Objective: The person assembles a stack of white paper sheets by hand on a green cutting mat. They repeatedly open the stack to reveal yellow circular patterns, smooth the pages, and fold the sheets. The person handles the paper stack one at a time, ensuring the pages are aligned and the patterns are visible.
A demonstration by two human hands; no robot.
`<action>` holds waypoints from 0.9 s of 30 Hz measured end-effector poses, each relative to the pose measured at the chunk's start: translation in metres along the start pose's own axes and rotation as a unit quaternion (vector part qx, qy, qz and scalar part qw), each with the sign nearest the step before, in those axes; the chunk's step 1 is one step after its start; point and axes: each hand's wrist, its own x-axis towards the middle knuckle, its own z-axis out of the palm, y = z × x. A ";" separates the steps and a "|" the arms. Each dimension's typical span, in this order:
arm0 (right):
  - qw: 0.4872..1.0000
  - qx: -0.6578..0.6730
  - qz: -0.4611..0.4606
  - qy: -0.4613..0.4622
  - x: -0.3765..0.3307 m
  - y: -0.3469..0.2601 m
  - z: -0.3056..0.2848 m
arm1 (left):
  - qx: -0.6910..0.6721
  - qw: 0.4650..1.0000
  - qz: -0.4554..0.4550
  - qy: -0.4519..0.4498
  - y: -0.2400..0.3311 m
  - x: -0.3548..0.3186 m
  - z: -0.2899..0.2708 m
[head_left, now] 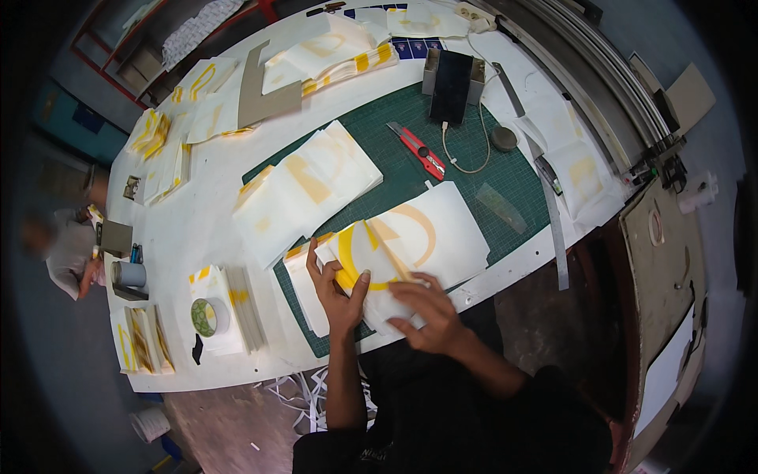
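Note:
A white paper sheet with a bold yellow curved print (347, 251) is folded or stacked in front of me, tilted over the near edge of the green cutting mat. My left hand (339, 296) grips its left side, thumb on the front and fingers round the edge. At its lower right edge is my right hand (430, 316), slightly blurred, with fingers and thumb closed about the paper. Under and beside it lies an open sheet with a pale orange curved print (454, 237). Further left, a stack of printed sheets (308, 189) rests on the mat.
A red utility knife (418, 152) lies on the green cutting mat (379, 110), near a phone (455, 87) with a cable. Folded paper stacks and a tape roll (207, 317) stand at left. A metal ruler (559, 245) overhangs the right edge. Another person (71, 249) is far left.

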 end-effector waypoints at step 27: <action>0.956 -0.157 0.224 0.109 0.006 0.045 -0.003 | -0.017 0.999 -0.025 0.013 0.004 -0.001 -0.003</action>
